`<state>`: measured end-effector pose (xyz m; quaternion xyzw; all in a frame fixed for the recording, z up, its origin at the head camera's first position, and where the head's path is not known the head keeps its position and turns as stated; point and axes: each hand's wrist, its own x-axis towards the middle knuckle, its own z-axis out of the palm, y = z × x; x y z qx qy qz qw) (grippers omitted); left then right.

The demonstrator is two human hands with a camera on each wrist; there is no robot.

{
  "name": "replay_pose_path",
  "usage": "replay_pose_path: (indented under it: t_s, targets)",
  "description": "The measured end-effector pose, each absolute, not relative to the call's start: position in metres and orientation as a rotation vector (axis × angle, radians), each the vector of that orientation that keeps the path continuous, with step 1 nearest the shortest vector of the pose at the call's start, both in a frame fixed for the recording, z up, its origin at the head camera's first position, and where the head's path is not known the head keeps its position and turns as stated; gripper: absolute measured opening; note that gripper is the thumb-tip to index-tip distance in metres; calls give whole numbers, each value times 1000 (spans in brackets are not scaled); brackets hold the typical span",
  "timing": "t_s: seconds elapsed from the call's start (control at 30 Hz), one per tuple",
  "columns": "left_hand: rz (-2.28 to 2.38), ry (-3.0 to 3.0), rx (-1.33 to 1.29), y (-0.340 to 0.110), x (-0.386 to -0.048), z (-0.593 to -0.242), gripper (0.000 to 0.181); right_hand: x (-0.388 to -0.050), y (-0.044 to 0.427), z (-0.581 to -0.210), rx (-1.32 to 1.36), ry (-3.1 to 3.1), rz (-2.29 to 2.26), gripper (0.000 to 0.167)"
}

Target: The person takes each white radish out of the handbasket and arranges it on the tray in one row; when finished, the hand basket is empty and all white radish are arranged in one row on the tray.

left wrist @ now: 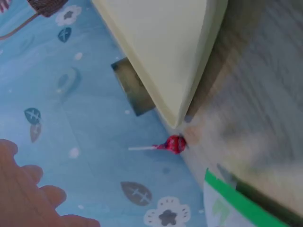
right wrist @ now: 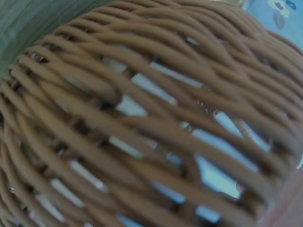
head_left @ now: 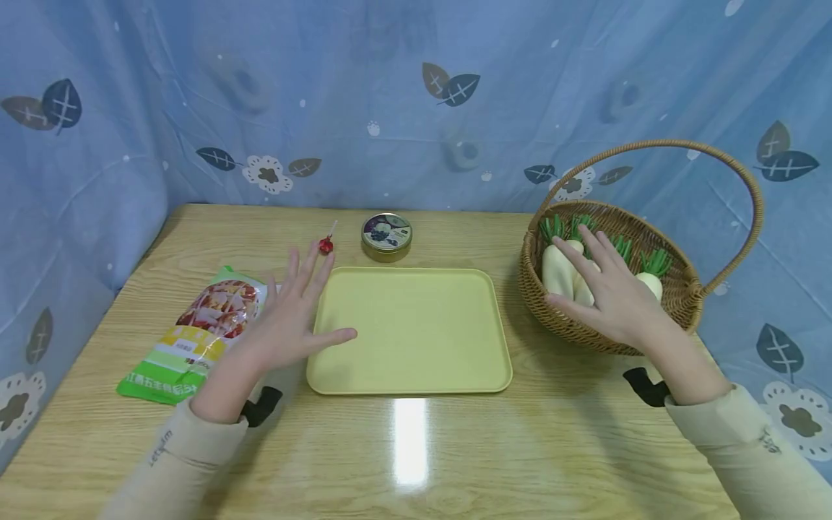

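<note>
My left hand (head_left: 286, 321) hovers with spread fingers between a green-edged food bag (head_left: 195, 339) and a pale yellow tray (head_left: 409, 332); it holds nothing. A red-wrapped lollipop (head_left: 326, 245) lies just beyond its fingertips, and it shows clearly in the left wrist view. My right hand (head_left: 604, 292), fingers straight and apart, is over the near side of a wicker basket (head_left: 546, 310). White radishes (head_left: 557, 271) with green tops lie in that basket, partly hidden by the hand. Woven basket wall (right wrist: 156, 118) fills most of the right wrist view.
A round tin (head_left: 386, 237) with a printed lid stands behind the tray on the wooden table (head_left: 325, 455). The basket's tall handle (head_left: 676, 143) arches up at the right. A blue patterned curtain (head_left: 364, 108) hangs along the back and sides.
</note>
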<state>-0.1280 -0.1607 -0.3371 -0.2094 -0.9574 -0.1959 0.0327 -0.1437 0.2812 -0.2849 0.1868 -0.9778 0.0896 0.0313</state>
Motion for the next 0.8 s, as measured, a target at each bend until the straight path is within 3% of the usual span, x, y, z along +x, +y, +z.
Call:
replay_pose_path:
  t_s: [0.8]
  targets:
    - [-1035,-2947,-602,-160,-120,-363,105,-138,323,-291,363,-3062,312,76]
